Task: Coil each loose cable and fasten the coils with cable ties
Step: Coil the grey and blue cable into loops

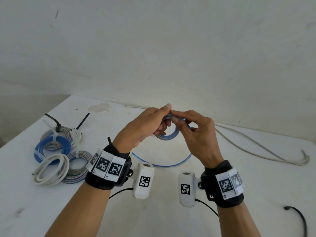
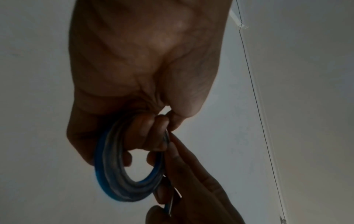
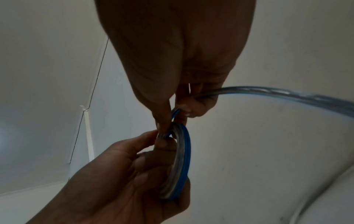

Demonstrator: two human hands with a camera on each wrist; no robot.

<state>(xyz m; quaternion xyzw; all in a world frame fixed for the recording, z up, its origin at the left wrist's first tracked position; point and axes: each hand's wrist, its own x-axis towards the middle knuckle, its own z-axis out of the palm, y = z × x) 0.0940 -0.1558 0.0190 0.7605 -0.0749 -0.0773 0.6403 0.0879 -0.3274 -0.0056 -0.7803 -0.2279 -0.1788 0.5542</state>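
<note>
Above the middle of the white table (image 1: 153, 211), both hands work on a blue and clear cable coil (image 1: 168, 136). My left hand (image 1: 153, 124) grips the coil (image 2: 116, 178), its fingers curled through the ring. My right hand (image 1: 184, 123) pinches the cable (image 3: 177, 112) at the top of the coil (image 3: 184, 159) between thumb and forefinger. The loose run of the same cable (image 3: 287, 92) leaves my right hand and curves down onto the table (image 1: 171, 164) beneath the wrists.
Several finished coils (image 1: 58, 151) with white and black ties lie at the left. A long loose beige cable (image 1: 256, 147) runs along the far right of the table. A black cable (image 1: 301, 219) lies near the right front edge.
</note>
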